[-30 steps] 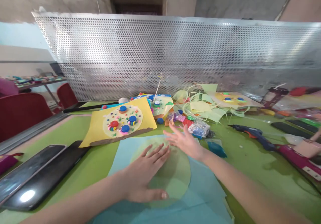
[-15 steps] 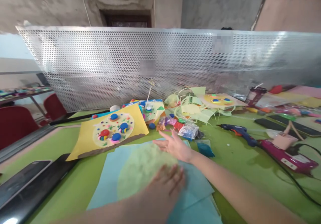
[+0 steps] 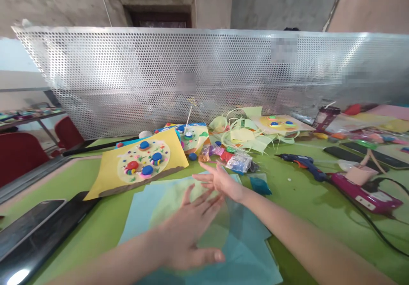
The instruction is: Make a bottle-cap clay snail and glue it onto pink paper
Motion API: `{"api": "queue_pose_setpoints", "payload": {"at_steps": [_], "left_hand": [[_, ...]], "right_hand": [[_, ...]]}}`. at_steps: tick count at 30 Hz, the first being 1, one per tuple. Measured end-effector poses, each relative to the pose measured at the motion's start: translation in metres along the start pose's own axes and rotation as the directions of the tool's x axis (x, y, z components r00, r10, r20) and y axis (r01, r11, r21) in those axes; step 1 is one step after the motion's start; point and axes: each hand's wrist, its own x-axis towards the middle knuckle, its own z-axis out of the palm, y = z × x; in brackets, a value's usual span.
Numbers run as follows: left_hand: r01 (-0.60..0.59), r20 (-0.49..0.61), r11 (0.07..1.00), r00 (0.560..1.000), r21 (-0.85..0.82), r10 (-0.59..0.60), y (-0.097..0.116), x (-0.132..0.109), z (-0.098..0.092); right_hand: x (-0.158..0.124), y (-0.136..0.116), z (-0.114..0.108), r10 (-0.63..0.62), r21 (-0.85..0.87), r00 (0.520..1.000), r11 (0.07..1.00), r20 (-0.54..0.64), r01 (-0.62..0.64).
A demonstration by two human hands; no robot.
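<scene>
Green-topped table [image 3: 306, 195]: blue paper sheets [image 3: 246, 251] lie toward its near edge, bearing a pale-green disc [image 3: 169, 200]. The left hand [image 3: 188, 229], spread, overlies the disc; the right hand [image 3: 223, 182], loosely open, its far edge; neither grips anything. Even, flat pressure probably serves best.

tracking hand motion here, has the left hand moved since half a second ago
Yes: judged against the yellow decorated card, the left hand has shifted left, toward it.

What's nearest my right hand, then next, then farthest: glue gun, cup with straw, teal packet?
1. Teal packet, just right of your right hand.
2. Glue gun, farther right.
3. Cup with straw, far right, toward the back.
</scene>
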Motion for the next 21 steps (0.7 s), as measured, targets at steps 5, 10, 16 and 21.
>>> {"api": "queue_pose_setpoints", "payload": {"at_steps": [5, 10, 16, 21], "left_hand": [[-0.103, 0.082, 0.985, 0.99, -0.136, 0.115, 0.004, -0.003, -0.005], [0.024, -0.045, 0.996, 0.999, 0.086, -0.02, -0.02, 0.006, 0.014], [-0.095, -0.025, 0.992, 0.995, 0.088, 0.098, -0.023, 0.007, 0.019], [-0.139, -0.042, 0.987, 0.989, 0.081, 0.143, -0.022, 0.006, 0.017]], "right_hand": [[-0.001, -0.001, 0.0, -0.018, -0.011, 1.0, 1.0, 0.001, 0.018], [-0.002, 0.003, -0.002, -0.085, -0.013, 0.996, 0.996, -0.006, 0.085], [-0.002, 0.004, 0.0, -0.153, 0.001, 0.988, 0.988, -0.016, 0.153], [-0.001, 0.006, 0.0, -0.143, 0.014, 0.99, 0.99, -0.001, 0.143]]}}
